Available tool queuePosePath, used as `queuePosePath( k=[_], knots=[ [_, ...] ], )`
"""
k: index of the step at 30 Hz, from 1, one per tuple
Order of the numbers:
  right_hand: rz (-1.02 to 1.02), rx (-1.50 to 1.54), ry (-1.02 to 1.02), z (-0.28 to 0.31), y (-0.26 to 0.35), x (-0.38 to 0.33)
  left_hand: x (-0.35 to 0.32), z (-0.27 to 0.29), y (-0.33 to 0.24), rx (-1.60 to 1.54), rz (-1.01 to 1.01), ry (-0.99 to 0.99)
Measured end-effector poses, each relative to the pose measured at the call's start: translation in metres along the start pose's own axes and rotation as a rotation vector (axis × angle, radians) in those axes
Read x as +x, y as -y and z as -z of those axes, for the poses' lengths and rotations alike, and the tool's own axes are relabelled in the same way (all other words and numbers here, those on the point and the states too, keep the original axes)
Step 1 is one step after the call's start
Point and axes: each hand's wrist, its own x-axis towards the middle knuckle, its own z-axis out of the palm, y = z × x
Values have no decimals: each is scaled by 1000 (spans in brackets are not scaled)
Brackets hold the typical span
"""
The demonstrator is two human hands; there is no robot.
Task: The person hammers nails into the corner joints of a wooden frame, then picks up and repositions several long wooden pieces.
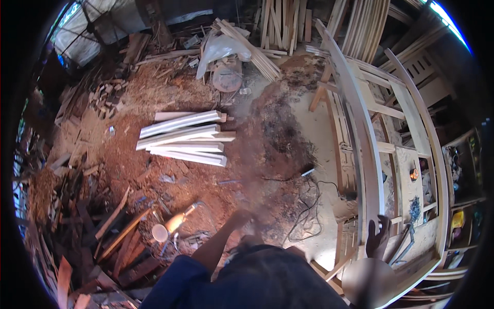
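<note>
My left hand [240, 219] hangs low in front of my legs, over the reddish dirt floor; motion smears its fingers, and I cannot make out anything in it. At the right, my right hand [378, 238] is raised with fingers apart and holds nothing visible. It is beside the near end of a long wooden frame [366, 149], overlapping its side board in view; whether it touches the wood I cannot tell. Near that hand a dark grey angled tool or bar [405, 244] lies on the frame's boards. A blurred pale round patch covers part of my right forearm.
White-faced wooden strips [180, 132] lie stacked on the floor ahead. A yellowish tool [177, 221] rests beside scrap wood [123, 242] at left. A black cable [314, 211] loops near the frame. Planks [280, 23] lean at the back, near a round log [227, 77].
</note>
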Motion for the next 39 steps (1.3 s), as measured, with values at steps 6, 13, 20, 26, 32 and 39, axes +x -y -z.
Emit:
queuePosePath(
  k=[6, 13, 20, 26, 32, 39],
  knots=[
    [-21, 105, 546, -121, 26, 32, 2, 110, 53, -226, 188, -244],
    [129, -90, 1229, -230, 41, 79, -186, 64, 167, 23, 566, 7],
    [164, 45, 1014, -299, 76, 223, -132, 102, 106, -210, 975, 230],
    [232, 177, 969, -410, 61, 372, 74, 176, 113, -135, 883, 189],
    [210, 309, 945, -471, 61, 535, 370, 301, 35, -8, 679, -80],
    [180, 328, 866, -474, 108, 713, 585, 415, 26, -173, 348, -193]
  ],
)
